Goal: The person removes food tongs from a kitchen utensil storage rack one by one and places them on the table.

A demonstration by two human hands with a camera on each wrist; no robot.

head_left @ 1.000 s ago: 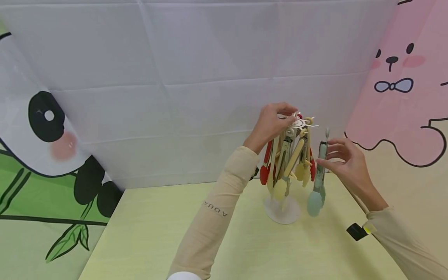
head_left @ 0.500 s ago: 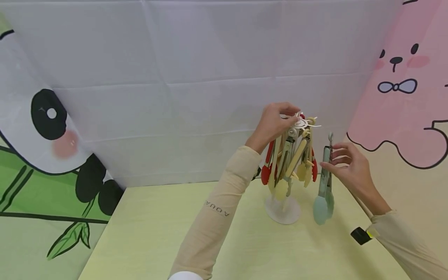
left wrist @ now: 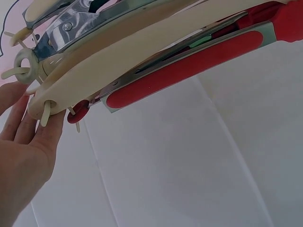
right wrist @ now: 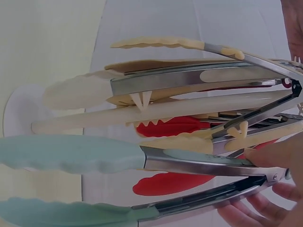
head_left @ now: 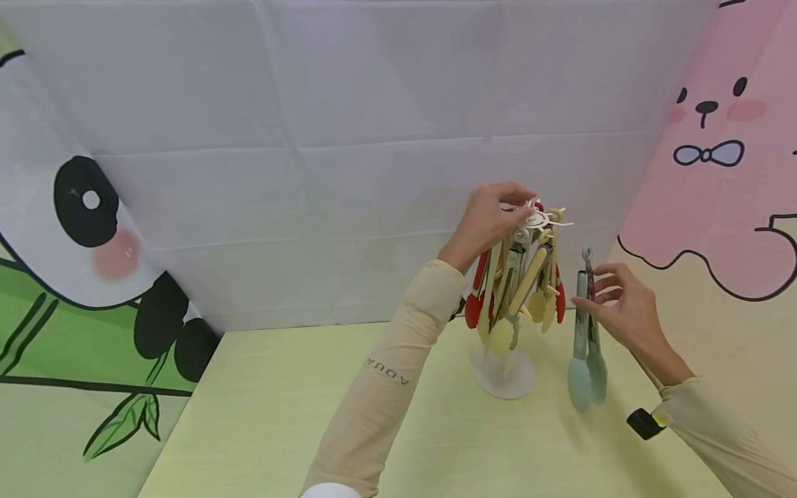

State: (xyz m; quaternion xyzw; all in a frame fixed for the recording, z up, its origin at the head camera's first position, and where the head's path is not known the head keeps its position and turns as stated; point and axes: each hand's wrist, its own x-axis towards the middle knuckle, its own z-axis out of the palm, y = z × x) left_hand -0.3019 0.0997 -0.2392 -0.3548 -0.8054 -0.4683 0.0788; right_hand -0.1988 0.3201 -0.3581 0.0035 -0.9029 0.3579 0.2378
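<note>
My right hand [head_left: 629,315] pinches a pair of mint-green tongs [head_left: 579,380] near the hinge end. They hang heads down, apart from the rack, right of it in the head view. In the right wrist view, the arms of the mint tongs [right wrist: 71,153] are spread apart. My left hand [head_left: 488,218] holds the white hooked top [head_left: 540,220] of the rack, thumb in front. From its hooks hang several utensils, among them red tongs [head_left: 473,311] and yellow tongs [head_left: 528,280]. In the left wrist view, the left hand [left wrist: 28,161] has its fingers behind the hooks.
The rack's round white base [head_left: 504,377] stands on a pale yellow table [head_left: 280,415], near the back edge. White cloth [head_left: 373,194] hangs behind. Cartoon-printed sheets cover both sides, with a pink bear [head_left: 703,187] at the right.
My right hand has moved down and slightly right, carrying the mint tongs farther from the rack. The tongs' two arms now show wider apart. My left hand stays on the rack's top.
</note>
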